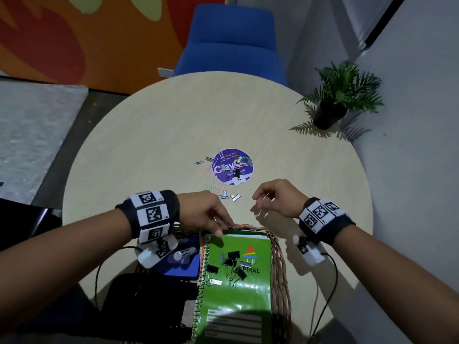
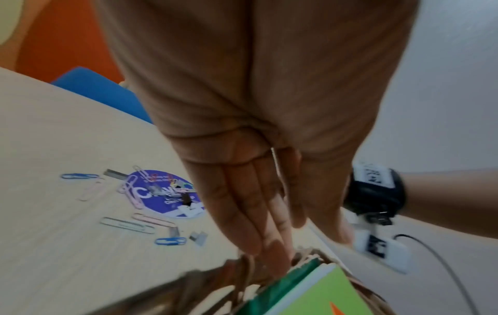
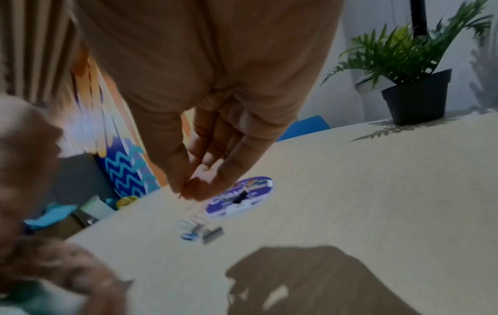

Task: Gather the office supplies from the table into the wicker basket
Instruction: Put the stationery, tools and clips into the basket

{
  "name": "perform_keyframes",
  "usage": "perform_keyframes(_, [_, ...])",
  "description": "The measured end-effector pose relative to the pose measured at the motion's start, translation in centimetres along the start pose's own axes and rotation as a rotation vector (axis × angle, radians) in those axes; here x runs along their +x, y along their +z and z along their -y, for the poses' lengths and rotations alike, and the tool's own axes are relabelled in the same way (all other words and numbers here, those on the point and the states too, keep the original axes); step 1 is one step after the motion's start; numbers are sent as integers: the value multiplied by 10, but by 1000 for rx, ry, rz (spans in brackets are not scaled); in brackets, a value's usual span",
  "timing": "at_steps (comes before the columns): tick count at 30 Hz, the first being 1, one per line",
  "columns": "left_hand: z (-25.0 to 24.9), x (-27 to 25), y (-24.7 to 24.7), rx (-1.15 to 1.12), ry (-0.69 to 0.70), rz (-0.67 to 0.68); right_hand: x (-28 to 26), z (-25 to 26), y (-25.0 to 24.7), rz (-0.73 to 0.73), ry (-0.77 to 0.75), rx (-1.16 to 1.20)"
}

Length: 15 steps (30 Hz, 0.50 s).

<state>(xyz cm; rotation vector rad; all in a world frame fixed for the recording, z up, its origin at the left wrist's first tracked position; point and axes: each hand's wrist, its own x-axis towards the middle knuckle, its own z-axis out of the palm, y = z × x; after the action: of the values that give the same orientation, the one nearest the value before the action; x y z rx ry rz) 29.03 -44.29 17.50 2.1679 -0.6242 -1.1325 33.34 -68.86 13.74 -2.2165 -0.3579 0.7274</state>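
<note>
A: Location of supplies?
B: Wire paper clips (image 1: 213,186) and staple strips (image 1: 235,196) lie on the round bench (image 1: 149,135) around a purple disc (image 1: 233,167). The woven wicker basket (image 1: 279,259) holds a green spiral notebook (image 1: 238,289) bearing black binder clips (image 1: 229,265).

A: Hand states?
B: Left hand (image 1: 207,213): fingers straight, touching the basket rim. Right hand (image 1: 275,198): fingertips pinch a thin clip.

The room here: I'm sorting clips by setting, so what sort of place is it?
Probably an office lounge or meeting corner: a round table, a blue upholstered chair behind it, a bright painted wall and a potted plant.
</note>
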Motion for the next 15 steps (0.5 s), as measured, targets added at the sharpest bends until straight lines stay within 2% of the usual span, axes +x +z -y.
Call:
perform_keyframes(2, [9,1,-6,47,-27,-142,-16,13,3,97,-34,111])
perform_keyframes(4, [17,2,-15,108,-59,-269,-30,25,8,277,-37,186])
perform_keyframes(6, [23,6,-23,238,-108,-322,-34,30,14,396,-53,170])
perform_keyframes(7, [26,9,-26,311,-139,-328,-33,29,15,373,-70,116])
perform_keyframes(11, [41,23,-27,506,-200,-304,-6,15,16,42,-101,-143])
perform_keyframes(13, [46,31,-24,519,-216,-291,13,10,20,-7,-71,-302])
perform_keyframes(15, [47,41,-22,527,-227,-294,29,5,28,20,-34,-456])
